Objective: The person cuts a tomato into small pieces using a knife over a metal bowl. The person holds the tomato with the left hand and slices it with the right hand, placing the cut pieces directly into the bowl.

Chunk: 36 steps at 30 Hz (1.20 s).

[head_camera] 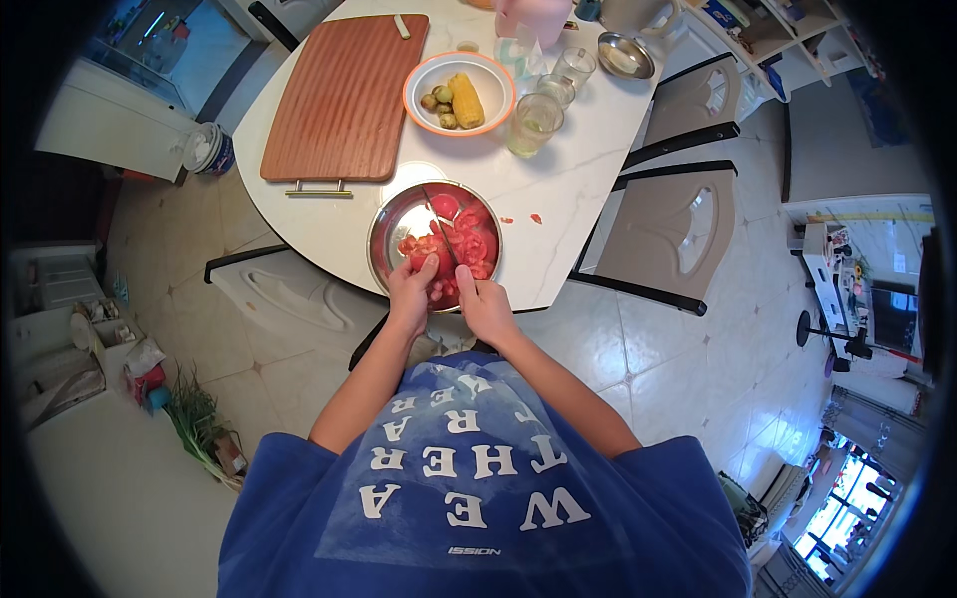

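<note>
A round stainless steel bowl [387, 233] stands at the near edge of the table, with cut pieces of tomato [472, 245] inside. My left hand [413, 290] holds a red tomato [431, 259] over the bowl's near side. In my right hand [484, 300] is a knife, its dark, narrow blade [442, 228] pointing away from me across the bowl. The blade lies close beside the held tomato; whether it touches the flesh is hard to tell. My fingers hide the knife's handle.
A wooden cutting board [340, 105] lies at the back left. Behind the bowl sits a white, orange-rimmed bowl [498, 119] with corn [466, 100] and small round items. Drinking glasses [535, 123] stand right of it. Chairs [665, 232] flank the marble-patterned table [576, 179].
</note>
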### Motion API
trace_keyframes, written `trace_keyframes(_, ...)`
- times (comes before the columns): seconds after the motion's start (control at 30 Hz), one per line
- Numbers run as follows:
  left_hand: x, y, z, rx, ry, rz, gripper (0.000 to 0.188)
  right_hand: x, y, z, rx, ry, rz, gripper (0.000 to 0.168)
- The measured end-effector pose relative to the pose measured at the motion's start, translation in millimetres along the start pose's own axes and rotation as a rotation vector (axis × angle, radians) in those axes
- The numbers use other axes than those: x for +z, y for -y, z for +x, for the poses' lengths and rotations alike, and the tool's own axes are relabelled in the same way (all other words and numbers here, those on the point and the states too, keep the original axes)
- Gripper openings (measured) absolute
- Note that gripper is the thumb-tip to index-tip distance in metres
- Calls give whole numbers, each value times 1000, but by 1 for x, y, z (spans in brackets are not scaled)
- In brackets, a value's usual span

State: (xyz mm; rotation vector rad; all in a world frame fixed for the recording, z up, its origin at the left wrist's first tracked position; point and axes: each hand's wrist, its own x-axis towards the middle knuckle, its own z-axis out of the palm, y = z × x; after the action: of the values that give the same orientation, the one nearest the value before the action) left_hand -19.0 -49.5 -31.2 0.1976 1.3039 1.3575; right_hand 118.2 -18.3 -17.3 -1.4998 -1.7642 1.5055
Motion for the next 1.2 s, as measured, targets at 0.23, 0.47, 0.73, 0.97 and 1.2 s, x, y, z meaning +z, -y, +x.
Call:
trace_keyframes(0.23,-8,-11,7,-33,-84,-160,18,3,-11,-11,49,78,-53,68)
trace_keyframes(0.47,-20,5,13,-163,-56,-237,18,4,11,4,65,83,-99,64)
trace_keyframes(0.73,-33,9,15,-201,-77,-209,21,18,0,10,73,89,-178,71)
trace_keyframes(0.97,-34,-3,9,-187,-113,-350,19,25,3,11,35,76,-233,70)
trace_keyframes(1.2,-35,-7,6,-160,-131,-365,18,26,3,13,62,99,-247,71)
